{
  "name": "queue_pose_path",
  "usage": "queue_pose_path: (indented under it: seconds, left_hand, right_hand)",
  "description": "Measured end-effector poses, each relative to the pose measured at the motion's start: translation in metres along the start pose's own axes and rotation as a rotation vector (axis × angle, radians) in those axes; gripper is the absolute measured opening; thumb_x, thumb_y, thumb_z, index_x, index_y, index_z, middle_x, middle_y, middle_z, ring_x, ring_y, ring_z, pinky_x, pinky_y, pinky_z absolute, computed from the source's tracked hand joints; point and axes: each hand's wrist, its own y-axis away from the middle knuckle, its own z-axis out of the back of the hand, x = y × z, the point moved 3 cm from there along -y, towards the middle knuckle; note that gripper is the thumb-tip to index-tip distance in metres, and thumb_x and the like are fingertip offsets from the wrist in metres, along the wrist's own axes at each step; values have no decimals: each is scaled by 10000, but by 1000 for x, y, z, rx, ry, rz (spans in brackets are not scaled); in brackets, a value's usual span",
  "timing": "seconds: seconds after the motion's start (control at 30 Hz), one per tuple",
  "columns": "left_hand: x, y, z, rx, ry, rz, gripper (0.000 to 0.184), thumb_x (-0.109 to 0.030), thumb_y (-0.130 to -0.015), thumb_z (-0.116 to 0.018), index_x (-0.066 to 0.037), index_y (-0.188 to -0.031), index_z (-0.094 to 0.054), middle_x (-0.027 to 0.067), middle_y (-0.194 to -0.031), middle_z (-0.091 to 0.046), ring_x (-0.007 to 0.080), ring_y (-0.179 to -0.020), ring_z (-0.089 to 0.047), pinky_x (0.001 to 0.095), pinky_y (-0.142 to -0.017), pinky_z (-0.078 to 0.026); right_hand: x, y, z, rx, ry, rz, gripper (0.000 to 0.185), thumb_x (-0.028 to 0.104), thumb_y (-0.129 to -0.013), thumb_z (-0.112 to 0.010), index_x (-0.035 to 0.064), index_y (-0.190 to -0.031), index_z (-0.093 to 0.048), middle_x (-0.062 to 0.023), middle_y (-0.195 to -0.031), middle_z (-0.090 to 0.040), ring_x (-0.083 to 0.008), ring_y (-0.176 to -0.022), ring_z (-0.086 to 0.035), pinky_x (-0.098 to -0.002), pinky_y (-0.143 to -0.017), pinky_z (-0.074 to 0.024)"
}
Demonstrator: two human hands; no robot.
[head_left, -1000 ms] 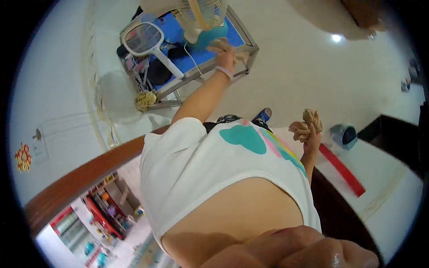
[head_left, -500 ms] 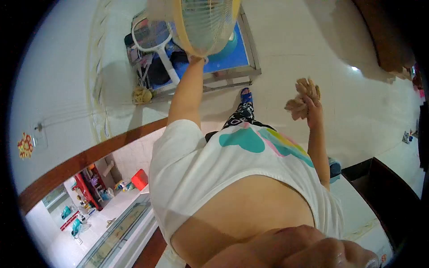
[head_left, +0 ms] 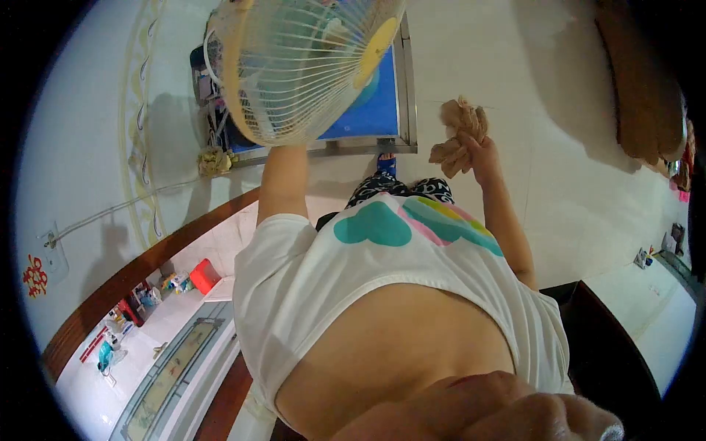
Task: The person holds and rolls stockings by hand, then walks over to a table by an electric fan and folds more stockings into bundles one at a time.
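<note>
In the head view, a fan (head_left: 301,81) with a yellow-rimmed wire grille and a yellow centre cap is tilted at the upper left. My left forearm (head_left: 285,180) reaches up behind its lower rim. The grille hides the fingers of my left hand, but the fan has moved along with the arm. On the other side, my right hand (head_left: 483,156) is closed around a crumpled brown cloth (head_left: 462,136), held away from my body above the pale floor.
A low metal-framed table with a blue top (head_left: 368,117) stands beyond the fan, partly covered by it. A cord (head_left: 110,213) runs from a wall socket (head_left: 53,246) at left. Dark wooden furniture (head_left: 607,331) stands at lower right, and a brown piece (head_left: 640,95) at upper right.
The fan has come lower and closer, turning to show its front grille, and now covers most of the white racket. My right hand has moved left and slightly up with the cloth.
</note>
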Motion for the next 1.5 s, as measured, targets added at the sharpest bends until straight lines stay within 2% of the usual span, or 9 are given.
queue_pose_path:
  seconds: [0.53, 0.6, 0.63, 0.77, 0.87, 1.0, 1.17, 1.33, 1.5]
  left_hand:
    - [-14, -21, -19, -18, -687, -338, 186, -292, -791, -547, -121, -861, -571, 46, -727, -562, 170, -629, -538, 281, -496, -404]
    - [-13, 23, -41, 119, -517, -276, 187, -300, -792, -544, -127, -858, -573, 45, -724, -562, 171, -629, -539, 281, -494, -403]
    - [-49, 78, -54, 106, -308, 411, 146, -203, -755, -589, -128, -881, -577, 64, -747, -568, 188, -630, -551, 310, -528, -420]
    - [6, 123, -79, 361, 526, 463, 263, -63, -700, -625, -53, -956, -568, 68, -820, -581, 165, -676, -559, 302, -581, -448]
    - [-63, 152, -85, 531, -285, -705, 284, -77, -730, -614, -22, -1002, -557, 67, -886, -577, 158, -732, -557, 289, -607, -450]
    - [22, 131, -106, 745, 340, 318, 303, -111, -747, -617, -19, -1028, -551, 78, -919, -574, 155, -769, -551, 283, -634, -453]
    - [64, 111, -112, 403, 71, 610, 358, -312, -683, -700, 14, -725, -561, 64, -641, -554, 121, -517, -503, 253, -461, -409]
    - [44, 109, -88, 80, -76, 337, 347, -281, -729, -662, 19, -851, -537, 83, -781, -557, 156, -659, -527, 279, -601, -440]
    - [-9, 141, -68, 191, 558, 606, 356, -230, -771, -626, 22, -995, -511, 97, -950, -559, 191, -819, -547, 304, -731, -454]
  right_hand:
    - [41, -138, 12, 355, 390, 130, 284, 266, -804, -585, -18, -823, -596, -60, -659, -577, -102, -487, -512, -244, -374, -378]
    - [55, -154, -12, 456, 518, 170, 301, 260, -801, -588, -37, -852, -587, -77, -702, -585, -115, -556, -524, -260, -457, -400]
    - [77, -154, -26, 513, 613, 143, 313, 248, -797, -590, -51, -888, -576, -89, -748, -594, -130, -630, -539, -274, -541, -425]
    - [77, -179, -98, 719, 520, 314, 401, 344, -766, -614, -47, -849, -582, -93, -651, -577, -175, -593, -565, -316, -525, -457]
    - [39, -235, -139, 691, 987, 420, 485, 378, -739, -633, -54, -945, -554, -146, -776, -598, -246, -766, -588, -344, -695, -459]
    - [-14, -283, -144, 669, 1035, 560, 543, 377, -745, -615, -39, -1075, -502, -206, -1026, -541, -283, -946, -549, -356, -853, -382]
    - [3, -247, -111, 268, 794, 956, 426, 290, -765, -598, 59, -1115, -523, -216, -1106, -514, -294, -965, -545, -362, -914, -355]
    - [7, -187, -72, 466, 725, 460, 337, 208, -766, -592, 4, -1032, -555, -158, -934, -598, -239, -840, -590, -319, -730, -468]
    - [-23, -142, -72, 765, 517, 60, 299, 192, -804, -562, 1, -1035, -555, -81, -880, -603, -140, -790, -569, -268, -690, -460]
